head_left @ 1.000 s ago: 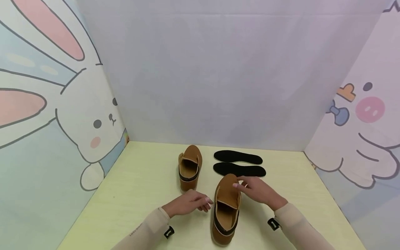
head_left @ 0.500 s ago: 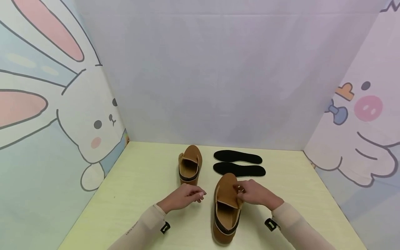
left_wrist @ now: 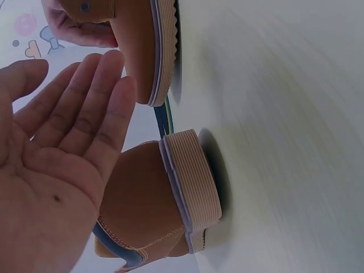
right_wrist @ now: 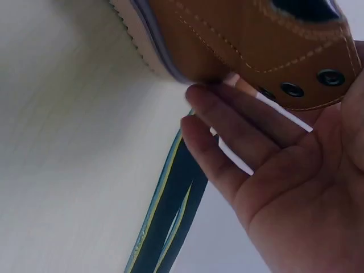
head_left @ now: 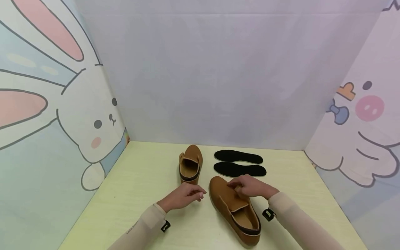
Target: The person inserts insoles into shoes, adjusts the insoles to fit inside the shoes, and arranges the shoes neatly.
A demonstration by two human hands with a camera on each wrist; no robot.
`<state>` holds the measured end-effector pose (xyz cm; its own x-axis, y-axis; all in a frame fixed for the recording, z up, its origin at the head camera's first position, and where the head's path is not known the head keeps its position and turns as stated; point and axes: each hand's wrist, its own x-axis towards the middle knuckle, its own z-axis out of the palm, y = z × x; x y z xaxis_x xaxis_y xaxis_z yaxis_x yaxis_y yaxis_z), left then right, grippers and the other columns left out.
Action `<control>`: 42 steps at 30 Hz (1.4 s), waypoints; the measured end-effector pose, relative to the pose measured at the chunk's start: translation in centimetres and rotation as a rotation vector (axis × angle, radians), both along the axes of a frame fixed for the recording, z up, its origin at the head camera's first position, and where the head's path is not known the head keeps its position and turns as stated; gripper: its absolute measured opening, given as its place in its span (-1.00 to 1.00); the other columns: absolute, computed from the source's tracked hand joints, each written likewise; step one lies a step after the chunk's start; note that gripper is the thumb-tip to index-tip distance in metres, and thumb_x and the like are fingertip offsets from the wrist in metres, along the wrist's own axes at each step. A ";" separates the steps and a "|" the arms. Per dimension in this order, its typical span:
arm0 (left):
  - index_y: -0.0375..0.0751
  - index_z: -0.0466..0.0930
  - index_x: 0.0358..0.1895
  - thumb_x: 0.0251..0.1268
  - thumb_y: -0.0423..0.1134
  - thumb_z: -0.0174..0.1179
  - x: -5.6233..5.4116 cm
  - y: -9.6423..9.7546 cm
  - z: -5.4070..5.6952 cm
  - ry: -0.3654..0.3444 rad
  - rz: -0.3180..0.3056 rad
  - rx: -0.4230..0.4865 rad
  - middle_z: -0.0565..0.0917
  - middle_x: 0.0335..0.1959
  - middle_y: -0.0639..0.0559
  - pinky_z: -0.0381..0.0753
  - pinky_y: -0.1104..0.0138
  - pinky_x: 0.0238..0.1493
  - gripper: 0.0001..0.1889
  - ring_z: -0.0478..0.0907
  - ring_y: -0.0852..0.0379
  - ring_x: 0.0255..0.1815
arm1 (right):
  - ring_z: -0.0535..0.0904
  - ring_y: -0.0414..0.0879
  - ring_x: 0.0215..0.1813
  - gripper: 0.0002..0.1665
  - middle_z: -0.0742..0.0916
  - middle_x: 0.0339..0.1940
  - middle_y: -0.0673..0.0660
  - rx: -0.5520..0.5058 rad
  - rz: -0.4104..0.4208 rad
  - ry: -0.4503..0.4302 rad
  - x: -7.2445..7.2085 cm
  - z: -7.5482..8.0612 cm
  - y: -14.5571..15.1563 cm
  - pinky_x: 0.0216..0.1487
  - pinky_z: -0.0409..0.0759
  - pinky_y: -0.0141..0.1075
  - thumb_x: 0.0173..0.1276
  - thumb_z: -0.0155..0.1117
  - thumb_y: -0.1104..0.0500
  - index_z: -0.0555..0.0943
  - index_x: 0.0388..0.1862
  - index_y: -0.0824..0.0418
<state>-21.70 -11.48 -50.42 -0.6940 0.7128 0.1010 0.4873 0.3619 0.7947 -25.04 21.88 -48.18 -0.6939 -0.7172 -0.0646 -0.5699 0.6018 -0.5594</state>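
Observation:
A brown shoe (head_left: 229,198) with a dark collar lies at a slant near the front, toe to the far left, its sole on the table. My right hand (head_left: 250,185) grips its side flap, thumb and forefinger at the eyelet edge. In the right wrist view, the other fingers of the right hand (right_wrist: 267,153) reach along the side of the shoe (right_wrist: 210,34). My left hand (head_left: 182,197) hovers between the two shoes, holding nothing; the left wrist view shows the left palm (left_wrist: 62,153) with loosely extended fingers. The matching shoe (head_left: 190,165) stands behind it, toe away.
Two black insoles (head_left: 239,157) lie side by side behind the near shoe, close to the right hand. A pale yellow table (head_left: 131,194) is enclosed by a plain back wall (head_left: 215,80) and cartoon-printed side walls (head_left: 353,139).
The near shoe has turned, its heel swinging right and its toe shifting left. My right hand has closed on its flap and moved slightly forward. The left hand drew back a little leftward.

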 end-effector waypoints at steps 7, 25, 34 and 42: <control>-0.32 0.67 0.15 0.61 -0.22 0.07 -0.1 0.4 0.1 -0.015 0.004 0.020 0.77 -0.16 -0.14 0.60 0.41 -0.20 -0.70 0.73 -0.03 -0.17 | 0.71 -0.06 0.04 -0.54 0.76 0.04 0.09 0.031 0.004 -0.048 -1.6 0.1 -0.3 -0.05 0.64 -0.24 0.34 0.14 0.43 0.70 0.17 0.22; -0.31 0.67 0.14 0.57 -0.29 0.11 -0.2 0.3 -0.1 -0.005 0.010 0.015 0.76 -0.16 -0.14 0.61 0.42 -0.22 -0.74 0.73 -0.02 -0.18 | 0.45 -0.27 -0.76 -0.54 0.51 -0.80 -0.16 0.179 0.015 -0.003 -2.7 2.6 -0.6 -0.65 0.45 -0.36 0.48 0.21 0.28 0.61 -0.70 0.13; -0.31 0.70 0.10 0.56 -0.30 0.12 -0.2 1.6 -0.2 0.050 -0.017 -0.009 0.77 -0.21 -0.10 0.57 0.46 -0.29 -0.76 0.72 0.06 -0.25 | 0.28 -0.34 -0.64 -0.57 0.42 -0.70 -0.19 0.159 0.041 0.092 -4.4 2.9 -0.3 -0.53 0.29 -0.39 0.48 0.25 0.29 0.54 -0.65 0.08; -0.08 0.74 -0.07 0.55 -0.18 0.16 -0.6 6.4 1.2 0.244 0.224 -0.060 0.71 -0.28 0.22 0.58 0.45 -0.24 -0.83 0.58 0.42 -0.30 | 0.53 -0.18 -0.52 -0.58 0.55 -0.58 -0.10 0.033 -0.114 0.021 -1.4 3.6 2.0 -0.38 0.54 -0.29 0.67 0.01 0.06 0.66 -0.34 0.23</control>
